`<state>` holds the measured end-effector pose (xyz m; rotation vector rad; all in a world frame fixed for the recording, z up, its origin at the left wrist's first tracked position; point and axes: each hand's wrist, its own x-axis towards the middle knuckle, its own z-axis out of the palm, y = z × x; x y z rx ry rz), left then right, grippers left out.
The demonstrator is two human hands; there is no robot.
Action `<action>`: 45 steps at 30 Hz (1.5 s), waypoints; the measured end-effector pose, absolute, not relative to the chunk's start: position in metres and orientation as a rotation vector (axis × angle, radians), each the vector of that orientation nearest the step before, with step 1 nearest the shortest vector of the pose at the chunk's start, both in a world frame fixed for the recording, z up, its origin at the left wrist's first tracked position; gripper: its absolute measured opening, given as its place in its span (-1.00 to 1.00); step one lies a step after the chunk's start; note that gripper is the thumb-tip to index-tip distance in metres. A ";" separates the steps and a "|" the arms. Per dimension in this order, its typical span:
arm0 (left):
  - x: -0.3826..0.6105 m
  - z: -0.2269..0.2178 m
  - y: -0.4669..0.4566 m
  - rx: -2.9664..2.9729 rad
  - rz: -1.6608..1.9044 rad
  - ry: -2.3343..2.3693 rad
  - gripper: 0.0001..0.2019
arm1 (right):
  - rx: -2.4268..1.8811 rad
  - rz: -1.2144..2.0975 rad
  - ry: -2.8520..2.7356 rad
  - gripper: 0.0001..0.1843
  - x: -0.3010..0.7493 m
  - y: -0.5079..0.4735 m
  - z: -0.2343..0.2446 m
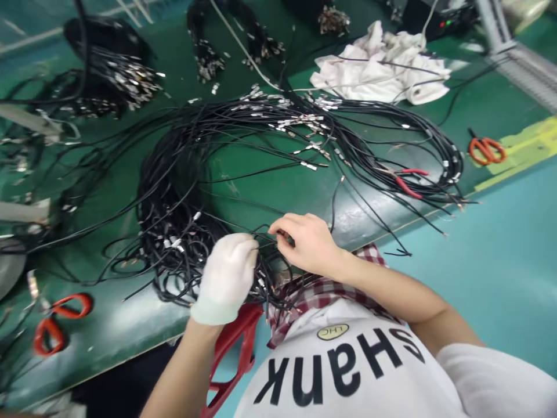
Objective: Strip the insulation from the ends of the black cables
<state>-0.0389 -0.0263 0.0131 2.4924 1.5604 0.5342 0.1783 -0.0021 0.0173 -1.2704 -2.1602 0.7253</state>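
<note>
Cables (159,174) sprawl in a black tangle over the green table (265,159), partly hidden behind the gloved left hand (230,273). Its fingers are curled, tips tucked from sight, so I can't tell whether they grip anything. Just beside, the bare right hand (308,241) curves its fingers toward the thumb; anything pinched there is too small to make out.

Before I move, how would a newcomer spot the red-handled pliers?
On the green table, find the right end of the long black cable bundle. The pliers lie on those cables. Unlike the nearby scissors' orange loops, their two red handles splay apart.
</note>
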 end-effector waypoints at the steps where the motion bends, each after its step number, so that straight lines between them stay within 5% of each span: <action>1: -0.043 0.013 -0.027 2.438 0.576 1.619 -0.86 | -1.319 0.731 -2.138 -0.79 0.181 -0.001 0.015; 11: -0.016 0.048 -0.041 1.785 1.200 1.582 -0.87 | -1.047 0.898 -2.124 -0.63 0.188 -0.016 0.013; 17: 0.033 0.057 -0.049 2.440 0.854 1.196 -0.86 | -0.895 1.029 -1.703 -0.40 0.226 -0.048 0.025; 23: 0.048 0.033 -0.044 2.441 0.721 1.082 -0.84 | -1.073 1.084 -1.382 -0.89 0.237 -0.069 0.005; 28: 0.023 0.035 -0.014 2.427 0.813 1.304 -0.64 | -1.083 0.968 -1.509 -0.90 0.242 -0.069 -0.002; 31: 0.011 0.033 0.010 2.438 0.426 1.262 -0.47 | -1.065 0.930 -1.552 -0.86 0.248 -0.068 -0.001; 34: -0.002 0.038 0.025 2.394 0.148 1.237 -0.60 | -1.126 0.861 -1.563 -0.84 0.261 -0.067 0.001; 37: -0.027 0.056 0.032 2.265 0.237 1.380 -0.79 | -1.251 0.801 -1.536 -0.89 0.281 -0.068 0.004; 45: -0.056 0.086 0.060 1.898 -0.018 1.437 -0.70 | -1.274 0.772 -1.836 -0.93 0.289 -0.071 0.002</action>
